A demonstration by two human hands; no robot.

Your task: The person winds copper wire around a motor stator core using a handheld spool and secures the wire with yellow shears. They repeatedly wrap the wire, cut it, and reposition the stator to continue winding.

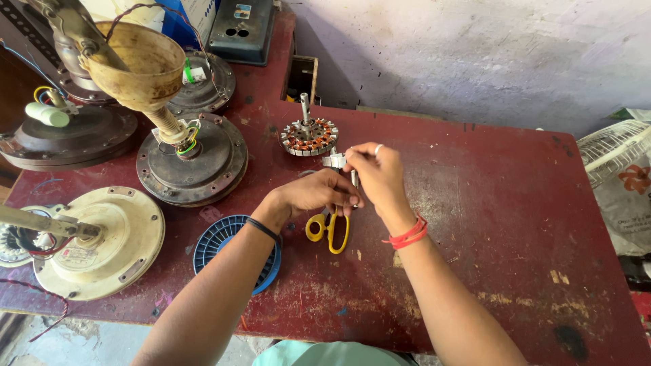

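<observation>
Pinching a small white part (333,160) between both hands (352,181), just above yellow-handled scissors (329,230).

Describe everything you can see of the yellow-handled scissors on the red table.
The scissors have two glossy yellow loop handles, plastic by the look, lying flat on the worn red table with the loops toward the person. Their blades point away and are hidden under the left hand, which hovers over or rests on them; contact cannot be told. A blue round ribbed cover lies just to their left. The right hand is above, apart from them.
</observation>
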